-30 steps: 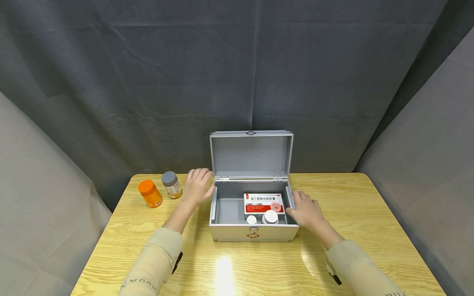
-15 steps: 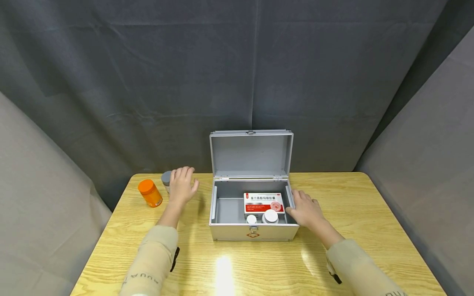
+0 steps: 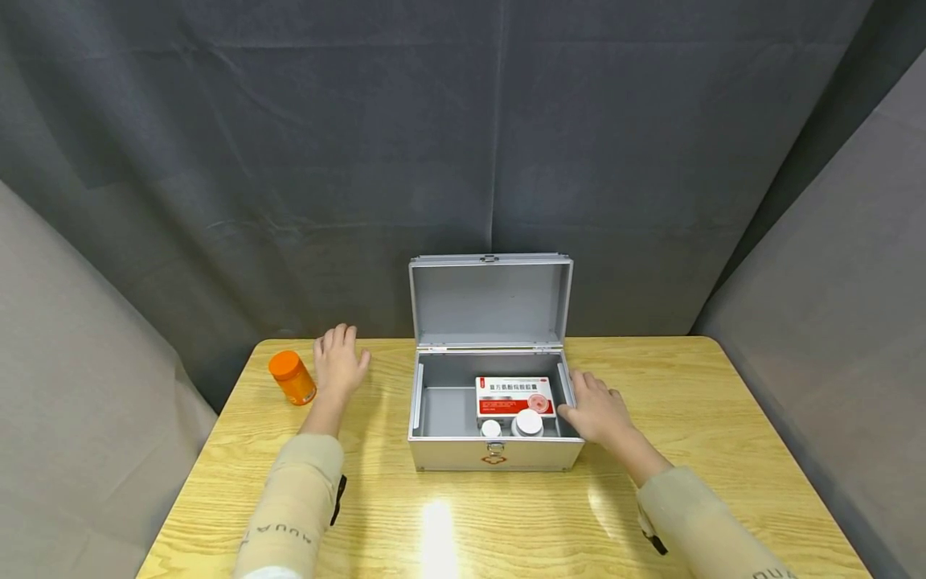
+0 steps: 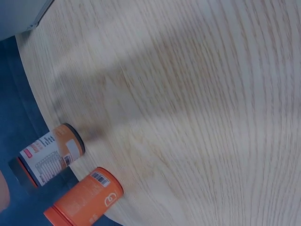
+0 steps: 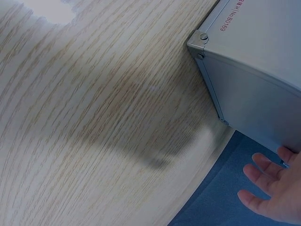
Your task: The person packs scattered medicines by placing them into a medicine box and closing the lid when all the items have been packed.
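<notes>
A silver first-aid case (image 3: 495,455) stands on the table with its lid raised. Inside it are a white-and-red medicine box (image 3: 512,388) and two white-capped bottles, a small one (image 3: 490,429) and a larger one (image 3: 528,423). My left hand (image 3: 338,366) hovers over the grey-lidded bottle (image 4: 49,155), hiding it from the head view. In the left wrist view, only a sliver of that hand shows, apart from the bottle. Beside it stands an orange bottle (image 3: 292,378). At the case's right rim rests my right hand (image 3: 596,410), its fingers loosely extended.
The wooden table (image 3: 463,531) has rounded far corners. A dark grey curtain (image 3: 325,201) hangs directly behind it, with lighter cloth on both sides. The raised case lid (image 3: 492,305) stands up at the far edge.
My left hand has moved left, from beside the case to over the grey-lidded bottle, which it now covers in the head view. My right hand stays at the case's rim.
</notes>
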`<state>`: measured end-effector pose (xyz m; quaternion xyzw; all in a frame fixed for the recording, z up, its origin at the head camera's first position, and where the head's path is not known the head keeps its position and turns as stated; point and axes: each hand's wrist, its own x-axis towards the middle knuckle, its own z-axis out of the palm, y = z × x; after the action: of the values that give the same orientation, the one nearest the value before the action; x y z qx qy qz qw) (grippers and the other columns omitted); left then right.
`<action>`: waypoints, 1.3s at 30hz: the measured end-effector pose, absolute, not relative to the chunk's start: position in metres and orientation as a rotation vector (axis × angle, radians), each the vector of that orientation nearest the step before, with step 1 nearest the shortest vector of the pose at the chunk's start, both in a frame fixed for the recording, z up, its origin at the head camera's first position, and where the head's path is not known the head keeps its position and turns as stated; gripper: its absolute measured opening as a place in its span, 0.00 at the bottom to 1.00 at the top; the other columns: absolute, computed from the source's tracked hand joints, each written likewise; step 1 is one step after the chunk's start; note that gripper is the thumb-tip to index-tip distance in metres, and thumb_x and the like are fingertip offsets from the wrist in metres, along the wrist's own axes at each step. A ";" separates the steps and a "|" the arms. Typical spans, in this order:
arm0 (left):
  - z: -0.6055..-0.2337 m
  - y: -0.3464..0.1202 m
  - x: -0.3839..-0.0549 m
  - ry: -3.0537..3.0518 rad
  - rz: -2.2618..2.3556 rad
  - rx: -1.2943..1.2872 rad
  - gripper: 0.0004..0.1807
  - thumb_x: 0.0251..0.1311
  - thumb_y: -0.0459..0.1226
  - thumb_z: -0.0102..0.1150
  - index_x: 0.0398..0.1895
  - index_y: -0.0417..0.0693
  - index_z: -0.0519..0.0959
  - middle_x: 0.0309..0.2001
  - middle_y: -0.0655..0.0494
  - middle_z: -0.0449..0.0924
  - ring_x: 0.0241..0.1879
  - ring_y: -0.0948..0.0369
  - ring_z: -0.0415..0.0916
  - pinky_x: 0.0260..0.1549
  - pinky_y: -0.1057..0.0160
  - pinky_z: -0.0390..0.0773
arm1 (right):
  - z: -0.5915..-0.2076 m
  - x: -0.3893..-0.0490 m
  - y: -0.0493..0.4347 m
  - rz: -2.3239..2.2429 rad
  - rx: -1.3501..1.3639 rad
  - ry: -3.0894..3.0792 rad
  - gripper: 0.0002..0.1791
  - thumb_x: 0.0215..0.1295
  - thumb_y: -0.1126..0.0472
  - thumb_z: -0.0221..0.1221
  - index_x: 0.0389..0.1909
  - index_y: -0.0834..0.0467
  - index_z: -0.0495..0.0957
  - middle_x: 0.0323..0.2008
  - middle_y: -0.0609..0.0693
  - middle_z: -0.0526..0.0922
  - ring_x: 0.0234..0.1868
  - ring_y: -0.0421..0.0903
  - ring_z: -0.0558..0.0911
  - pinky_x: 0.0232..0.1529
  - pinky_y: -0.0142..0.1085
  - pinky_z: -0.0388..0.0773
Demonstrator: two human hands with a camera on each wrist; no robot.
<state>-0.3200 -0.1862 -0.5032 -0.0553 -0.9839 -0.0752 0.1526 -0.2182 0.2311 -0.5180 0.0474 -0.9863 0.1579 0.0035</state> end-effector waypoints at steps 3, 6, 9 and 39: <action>-0.507 -0.192 -0.322 -2.859 -0.221 -0.117 0.30 0.61 0.47 0.46 0.62 0.41 0.60 0.62 0.42 0.57 0.63 0.46 0.50 0.60 0.43 0.49 | -0.519 -0.218 0.231 0.498 0.147 -3.093 0.38 0.57 0.50 0.52 0.64 0.66 0.54 0.59 0.68 0.63 0.59 0.66 0.63 0.53 0.64 0.57; -0.509 -0.197 -0.323 -2.882 -0.237 -0.083 0.31 0.61 0.47 0.47 0.64 0.41 0.58 0.63 0.41 0.56 0.64 0.45 0.49 0.60 0.42 0.48 | -0.519 -0.219 0.231 0.500 0.145 -3.094 0.38 0.57 0.50 0.52 0.64 0.66 0.54 0.59 0.68 0.63 0.59 0.66 0.63 0.54 0.64 0.57; -0.508 -0.200 -0.323 -2.908 -0.272 -0.053 0.32 0.61 0.47 0.46 0.65 0.41 0.57 0.64 0.40 0.54 0.65 0.44 0.48 0.60 0.40 0.47 | -0.520 -0.219 0.231 0.498 0.140 -3.095 0.38 0.57 0.50 0.52 0.64 0.66 0.54 0.59 0.68 0.63 0.59 0.66 0.63 0.54 0.64 0.57; -0.503 -0.209 -0.324 -3.083 -0.340 0.057 0.33 0.63 0.43 0.45 0.68 0.42 0.50 0.64 0.34 0.49 0.61 0.38 0.49 0.57 0.39 0.51 | -0.521 -0.219 0.232 0.510 0.142 -3.089 0.38 0.57 0.50 0.52 0.64 0.66 0.53 0.60 0.68 0.63 0.59 0.66 0.63 0.54 0.64 0.57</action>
<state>-0.3236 -0.2086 -0.5034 0.0183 -0.9936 -0.1095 0.0195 -0.2190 0.2318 -0.5213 0.0452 -0.9856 0.1627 0.0038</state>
